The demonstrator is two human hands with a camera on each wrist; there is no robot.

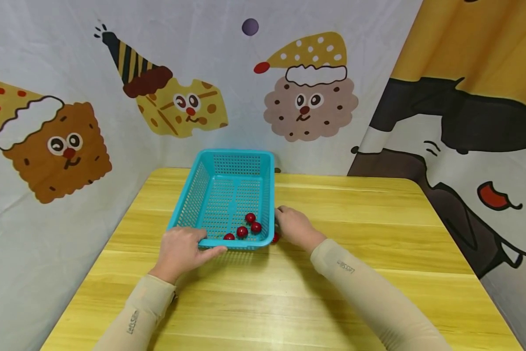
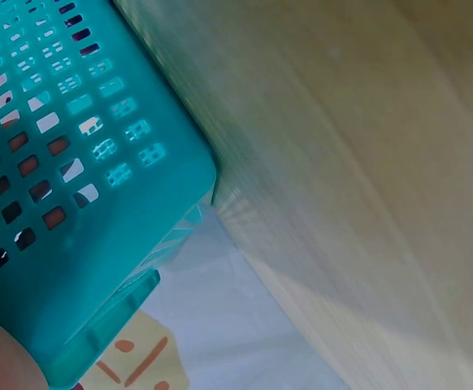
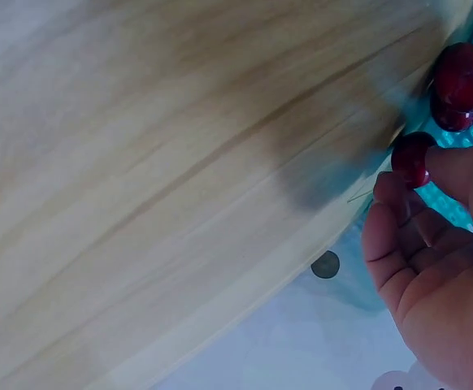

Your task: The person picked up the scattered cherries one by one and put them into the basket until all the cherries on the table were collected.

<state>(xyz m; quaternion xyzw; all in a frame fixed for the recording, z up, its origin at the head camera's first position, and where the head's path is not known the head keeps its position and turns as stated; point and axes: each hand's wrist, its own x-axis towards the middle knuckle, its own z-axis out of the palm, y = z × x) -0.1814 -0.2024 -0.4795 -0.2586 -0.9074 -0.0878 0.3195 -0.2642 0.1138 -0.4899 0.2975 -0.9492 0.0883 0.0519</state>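
Observation:
A turquoise plastic basket (image 1: 269, 195) stands on the table, with several dark red cherries (image 1: 242, 232) lying inside toward its near end. My left hand (image 1: 180, 249) grips the basket's near left corner, thumb along the front rim. In the left wrist view, part of that hand (image 2: 5, 357) shows at the lower left. Outside the right wall is my right hand (image 1: 297, 228), its thumb and fingertips pinching a cherry (image 3: 413, 158) low beside the basket, a thin stem sticking out. Close to it in the right wrist view are two more cherries (image 3: 464, 77).
The wooden table (image 1: 359, 209) reaches back to a white curtain (image 1: 241, 97) printed with cartoon biscuits and cheese. The basket's far end is near the table's back edge. To the right hangs more patterned cloth (image 1: 487, 156).

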